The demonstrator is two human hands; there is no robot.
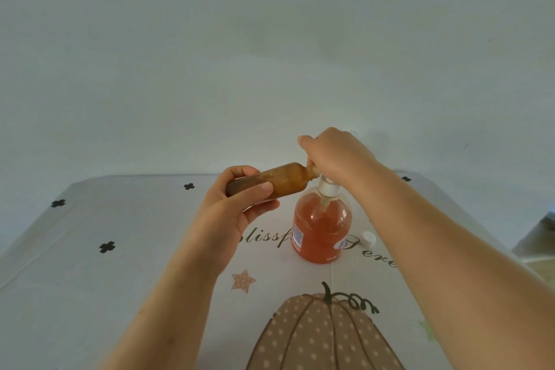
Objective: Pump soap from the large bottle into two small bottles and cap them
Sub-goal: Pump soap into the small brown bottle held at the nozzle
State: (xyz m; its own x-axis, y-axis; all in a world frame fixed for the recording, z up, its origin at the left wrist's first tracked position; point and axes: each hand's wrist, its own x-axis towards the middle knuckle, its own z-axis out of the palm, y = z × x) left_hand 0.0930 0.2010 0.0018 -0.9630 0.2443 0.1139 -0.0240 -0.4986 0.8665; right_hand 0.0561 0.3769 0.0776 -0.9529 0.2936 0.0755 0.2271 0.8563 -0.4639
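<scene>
L hand point(237, 204) is gripping the small bottle point(282, 180), fingers & thumb wrapped round its lower half, holding it nearly sideways above the table w/ the neck tucked against the pump point(329, 188) spout of the large bottle point(321, 231). R hand point(333, 156) is sitting on the pump, fingers curled down over its head; fingertips are hidden. Large bottle is standing on the tablecloth point(135, 249), w/ a white cap point(368, 239) lying just beside it on the right.

Risks, as I'm reading it:
- Small bottle is looking nearly full, so another press is prob overflowing it at the neck.
- W/ the bottle lying this flat, soap is liable to be running back out.
- Froth seems to be smearing the neck & pump collar, making things slippery.
- Nothing is steadying the base, so a hard press could be tipping the large bottle.
</scene>
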